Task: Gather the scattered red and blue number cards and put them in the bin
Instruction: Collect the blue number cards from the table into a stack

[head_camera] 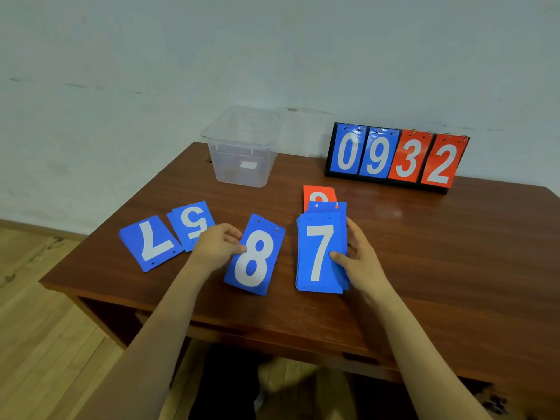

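Left hand: your left hand (216, 244) pinches the blue 8 card (256, 259) at its left long edge, thumb on the face and fingers curled behind. The card sits near the front edge of the table (424, 253), left of its middle.
Right hand: your right hand (360, 256) clamps the stack topped by a blue 7 (319, 256) along its right long edge, thumb pressed on the face and fingers behind. Whether the stack's lower edge rests on the table cannot be told.
Loose cards, left: the upside-down blue 7 card (151, 242) lies flat toward the front-left corner. The blue 5 card (191, 221) lies just beside it, its near corner hidden by your left hand.
Loose cards, centre: a blue card (327, 206) overlaps a red card (318, 194) just behind the stack, toward the far edge.
Bin: the clear bin (230, 165) stands at the far edge, left of centre, well apart from the cards.
Scoreboard: the scoreboard (394, 156) reads 0932 at the far edge, toward the far-right corner; its cards hang on rings.
Handling (judged): the cards look thin, light, fairly stiff and smooth-faced. A flat card gives little to get under, so lift a corner or slide it to the table's edge.
Hold (judged): squeeze the stack across both faces, since loose cards may fan and slip. Favour the long edges over the punched short end.
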`<state>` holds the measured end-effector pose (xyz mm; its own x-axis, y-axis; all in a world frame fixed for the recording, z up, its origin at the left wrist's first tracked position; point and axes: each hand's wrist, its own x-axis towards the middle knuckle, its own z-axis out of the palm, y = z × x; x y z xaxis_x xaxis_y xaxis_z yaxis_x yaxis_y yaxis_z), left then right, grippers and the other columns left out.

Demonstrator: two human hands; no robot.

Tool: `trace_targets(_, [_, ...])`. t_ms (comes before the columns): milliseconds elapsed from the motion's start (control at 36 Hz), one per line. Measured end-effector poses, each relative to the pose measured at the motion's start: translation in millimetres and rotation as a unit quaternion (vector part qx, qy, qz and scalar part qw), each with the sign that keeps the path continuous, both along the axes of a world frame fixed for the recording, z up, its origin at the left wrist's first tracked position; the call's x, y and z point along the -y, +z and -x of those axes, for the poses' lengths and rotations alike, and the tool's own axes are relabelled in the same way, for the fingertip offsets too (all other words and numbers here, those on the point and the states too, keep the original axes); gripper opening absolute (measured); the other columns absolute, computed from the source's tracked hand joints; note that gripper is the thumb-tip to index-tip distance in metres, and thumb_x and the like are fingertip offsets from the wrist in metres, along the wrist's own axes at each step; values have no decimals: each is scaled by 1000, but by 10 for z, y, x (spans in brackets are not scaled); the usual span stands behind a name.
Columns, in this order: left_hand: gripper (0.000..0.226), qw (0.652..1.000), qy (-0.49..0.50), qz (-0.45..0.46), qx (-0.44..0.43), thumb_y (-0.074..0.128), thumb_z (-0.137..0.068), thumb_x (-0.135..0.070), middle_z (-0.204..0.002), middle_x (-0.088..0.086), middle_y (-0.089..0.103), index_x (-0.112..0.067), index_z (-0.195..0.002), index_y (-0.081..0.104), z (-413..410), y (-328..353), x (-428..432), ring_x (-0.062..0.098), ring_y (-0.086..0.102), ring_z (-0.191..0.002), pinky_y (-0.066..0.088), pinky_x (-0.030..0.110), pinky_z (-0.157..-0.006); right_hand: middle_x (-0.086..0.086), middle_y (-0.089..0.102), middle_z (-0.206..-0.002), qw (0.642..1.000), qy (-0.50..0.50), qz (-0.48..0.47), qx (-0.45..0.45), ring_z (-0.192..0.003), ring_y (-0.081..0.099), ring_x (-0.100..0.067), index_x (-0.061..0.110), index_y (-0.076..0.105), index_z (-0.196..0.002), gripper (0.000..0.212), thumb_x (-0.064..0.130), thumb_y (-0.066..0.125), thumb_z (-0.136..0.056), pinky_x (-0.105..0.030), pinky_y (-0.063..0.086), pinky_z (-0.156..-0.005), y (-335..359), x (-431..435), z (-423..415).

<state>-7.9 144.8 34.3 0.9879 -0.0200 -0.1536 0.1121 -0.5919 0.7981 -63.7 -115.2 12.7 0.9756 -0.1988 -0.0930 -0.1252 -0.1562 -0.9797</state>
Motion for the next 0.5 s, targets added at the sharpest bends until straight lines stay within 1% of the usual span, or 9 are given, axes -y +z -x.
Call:
trace_targets(56, [18, 992, 13, 124, 23, 71, -82, -9, -85, 2, 64, -10, -97, 61, 103, 61, -22, 17, 62, -86, 49, 24, -70, 10, 51, -129, 1000, 4, -1, 9, -114, 57, -11, 36, 29, -144, 69, 5, 59, -90, -41, 57, -83, -17, -10, 8])
trace_targets(111, [13, 969, 21, 245, 6, 69, -82, -8, -89, 2, 69, -13, -93, 63, 194, 115, -16, 13, 67, -83, 53, 22, -66, 9, 52, -129, 1000, 8, -1, 13, -113, 58, -11, 35, 29, -144, 68, 5, 59, -91, -39, 58, -82, -20, -30, 14])
trace_targets(167, [13, 949, 10, 315, -24, 69, -82, -8, -89, 0, 73, -15, -93, 64, 258, 138, 29, 11, 70, -79, 56, 22, -64, 8, 54, -128, 1000, 12, -11, 17, -110, 60, -12, 34, 29, -145, 68, 5, 59, -90, -38, 59, -79, -13, -59, 19])
trace_targets(222, [16, 946, -14, 322, -39, 69, -82, -8, -91, 2, 73, -13, -97, 65, 300, 114, 108, 10, 71, -79, 57, 22, -63, 7, 56, -128, 999, 20, -26, 21, -105, 62, -9, 33, 30, -145, 68, 6, 59, -90, -35, 60, -74, 3, -99, 26])
trace_targets(278, [17, 952, -25, 304, -27, 70, -81, -7, -94, 5, 72, -11, -97, 66, 328, 50, 215, 10, 70, -78, 56, 21, -62, 6, 57, -128, 998, 29, -41, 30, -103, 63, -8, 33, 31, -144, 67, 6, 61, -90, -33, 60, -72, 22, -136, 31])
trace_targets(361, [19, 962, -14, 273, 14, 72, -80, -8, -92, 5, 68, -7, -97, 64, 340, -51, 353, 11, 68, -81, 56, 22, -62, 3, 59, -124, 996, 42, -72, 32, -101, 66, -12, 34, 33, -143, 68, 7, 62, -88, -35, 60, -70, 63, -182, 34])
trace_targets(417, [24, 970, -2, 241, 40, 72, -81, -12, -96, 5, 68, -4, -101, 62, 322, -106, 406, 15, 67, -88, 58, 27, -67, 3, 61, -121, 994, 50, -93, 26, -99, 68, -15, 34, 34, -143, 68, 7, 63, -87, -40, 60, -72, 91, -201, 33])
trace_targets(444, [24, 973, 4, 227, 52, 72, -81, -15, -97, 4, 68, -5, -100, 61, 310, -131, 419, 15, 66, -90, 58, 29, -70, 3, 62, -120, 993, 54, -101, 25, -99, 68, -16, 34, 35, -142, 67, 7, 63, -87, -41, 60, -73, 104, -205, 29])
trace_targets(500, [22, 976, 13, 210, 58, 71, -83, -19, -99, 1, 68, -8, -98, 59, 290, -157, 437, 13, 65, -93, 57, 28, -71, 5, 63, -117, 992, 62, -112, 23, -98, 69, -16, 36, 37, -140, 66, 7, 63, -87, -40, 60, -72, 123, -207, 18])
